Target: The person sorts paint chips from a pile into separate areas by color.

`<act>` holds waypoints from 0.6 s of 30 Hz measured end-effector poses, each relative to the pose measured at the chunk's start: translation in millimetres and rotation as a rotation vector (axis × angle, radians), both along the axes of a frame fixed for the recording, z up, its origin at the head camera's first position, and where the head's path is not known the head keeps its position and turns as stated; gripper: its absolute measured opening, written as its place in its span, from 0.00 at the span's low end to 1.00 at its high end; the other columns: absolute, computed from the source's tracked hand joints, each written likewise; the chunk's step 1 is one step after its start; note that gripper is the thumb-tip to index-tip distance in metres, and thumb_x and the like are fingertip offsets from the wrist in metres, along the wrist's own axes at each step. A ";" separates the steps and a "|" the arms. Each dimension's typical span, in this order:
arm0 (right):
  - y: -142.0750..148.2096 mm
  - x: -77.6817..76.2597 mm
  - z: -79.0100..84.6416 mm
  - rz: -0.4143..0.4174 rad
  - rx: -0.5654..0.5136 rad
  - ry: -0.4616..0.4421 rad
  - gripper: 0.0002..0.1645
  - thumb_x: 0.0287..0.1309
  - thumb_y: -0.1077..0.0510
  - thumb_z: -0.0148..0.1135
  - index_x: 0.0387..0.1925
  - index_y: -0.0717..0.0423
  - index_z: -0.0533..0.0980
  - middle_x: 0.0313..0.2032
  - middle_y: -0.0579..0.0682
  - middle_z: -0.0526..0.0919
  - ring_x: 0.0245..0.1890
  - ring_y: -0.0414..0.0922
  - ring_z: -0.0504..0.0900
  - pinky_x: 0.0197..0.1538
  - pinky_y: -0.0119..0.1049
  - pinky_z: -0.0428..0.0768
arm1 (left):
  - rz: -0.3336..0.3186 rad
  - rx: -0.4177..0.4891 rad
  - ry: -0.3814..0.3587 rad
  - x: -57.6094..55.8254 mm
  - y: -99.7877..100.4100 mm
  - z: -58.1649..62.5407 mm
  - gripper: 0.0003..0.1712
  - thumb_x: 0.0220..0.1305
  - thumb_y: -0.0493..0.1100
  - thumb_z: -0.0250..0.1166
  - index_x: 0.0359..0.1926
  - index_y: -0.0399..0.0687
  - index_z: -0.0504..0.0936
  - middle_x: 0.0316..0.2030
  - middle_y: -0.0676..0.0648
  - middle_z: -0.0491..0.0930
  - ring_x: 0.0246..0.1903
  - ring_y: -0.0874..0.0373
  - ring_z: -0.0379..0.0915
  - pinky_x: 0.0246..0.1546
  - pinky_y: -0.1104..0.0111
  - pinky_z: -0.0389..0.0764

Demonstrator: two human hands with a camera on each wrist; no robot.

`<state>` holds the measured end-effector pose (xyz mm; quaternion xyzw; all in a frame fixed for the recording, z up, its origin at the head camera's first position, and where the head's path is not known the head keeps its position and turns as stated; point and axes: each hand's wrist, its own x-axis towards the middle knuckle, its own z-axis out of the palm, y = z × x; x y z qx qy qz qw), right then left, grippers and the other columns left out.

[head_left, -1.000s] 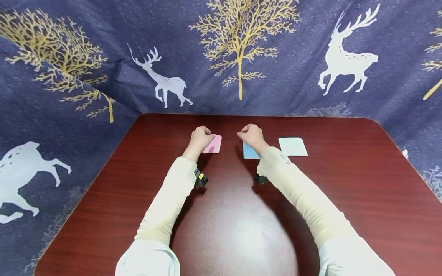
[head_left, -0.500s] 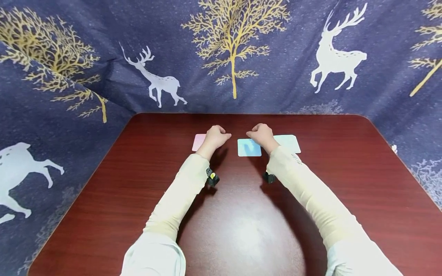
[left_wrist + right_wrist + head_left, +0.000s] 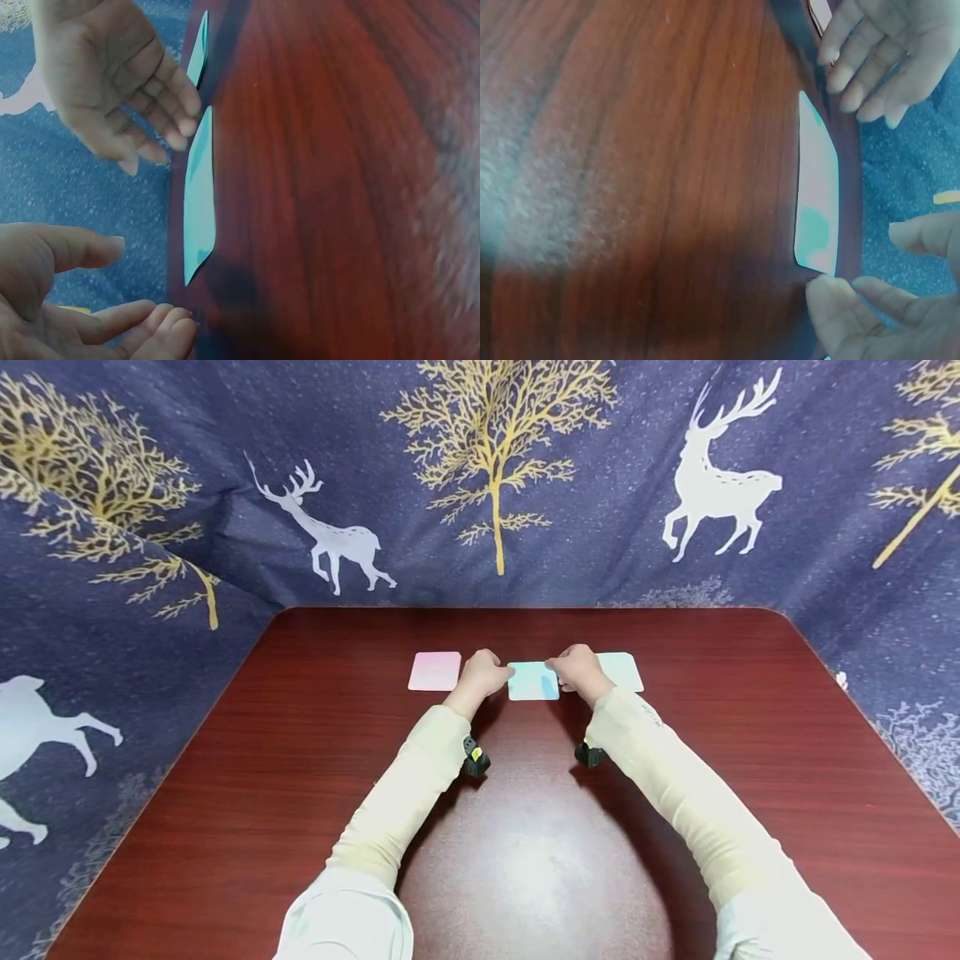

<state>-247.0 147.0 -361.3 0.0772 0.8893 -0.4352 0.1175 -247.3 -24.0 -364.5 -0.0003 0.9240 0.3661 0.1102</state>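
A light blue card (image 3: 532,682) with rounded corners lies on the table between my two hands. My left hand (image 3: 483,674) is at its left edge, and in the left wrist view the thumb and fingers stand apart with nothing between them. At the card's right end is my right hand (image 3: 581,669), fingertips close to the corner and thumb spread away in the right wrist view. A pink card (image 3: 435,671) lies left of my left hand. Partly covered by my right hand, a pale mint card (image 3: 621,672) lies to the right.
The cards lie in a row near the far edge of the dark red wooden table (image 3: 300,735). A blue cloth (image 3: 420,552) printed with white deer and golden trees hangs behind it. Each wrist carries a small black camera (image 3: 476,758).
My left hand has moved right, from over the pink card to the blue card's left edge. My right hand has shifted from above the blue card to its right edge. The view turned slightly.
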 end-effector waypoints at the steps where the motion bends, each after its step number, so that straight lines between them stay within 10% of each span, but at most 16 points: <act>1: -0.3 0.1 -0.8 -0.005 -0.004 -0.011 0.19 0.64 0.55 0.55 0.44 0.69 0.78 0.30 0.54 0.77 0.26 0.43 0.77 0.41 0.39 0.83 | 0.004 -0.011 0.002 0.2 1.9 -1.3 0.23 0.64 0.46 0.61 0.53 0.33 0.75 0.54 0.39 0.76 0.56 0.46 0.70 0.57 0.60 0.73; 4: -2.3 0.9 -3.7 -0.012 0.002 -0.025 0.19 0.64 0.54 0.55 0.46 0.68 0.78 0.40 0.58 0.78 0.30 0.44 0.78 0.40 0.37 0.84 | 0.021 -0.030 0.007 -1.2 6.1 -6.1 0.13 0.62 0.45 0.62 0.33 0.37 0.76 0.34 0.44 0.78 0.39 0.52 0.74 0.43 0.66 0.76; 8: -5.8 1.7 -6.0 -0.037 -0.020 -0.030 0.20 0.64 0.54 0.55 0.47 0.67 0.77 0.45 0.59 0.77 0.31 0.43 0.77 0.38 0.35 0.83 | 0.026 -0.014 -0.008 -5.1 8.4 -10.9 0.25 0.61 0.43 0.62 0.13 0.46 0.60 0.11 0.52 0.59 0.17 0.59 0.58 0.23 0.70 0.65; 18: -5.9 1.3 -10.9 -0.090 -0.127 -0.056 0.22 0.64 0.55 0.54 0.51 0.70 0.75 0.38 0.53 0.75 0.27 0.39 0.75 0.42 0.34 0.83 | 0.067 0.083 -0.032 -7.1 8.5 -17.3 0.29 0.58 0.37 0.60 0.07 0.49 0.54 0.05 0.54 0.55 0.09 0.61 0.59 0.15 0.73 0.60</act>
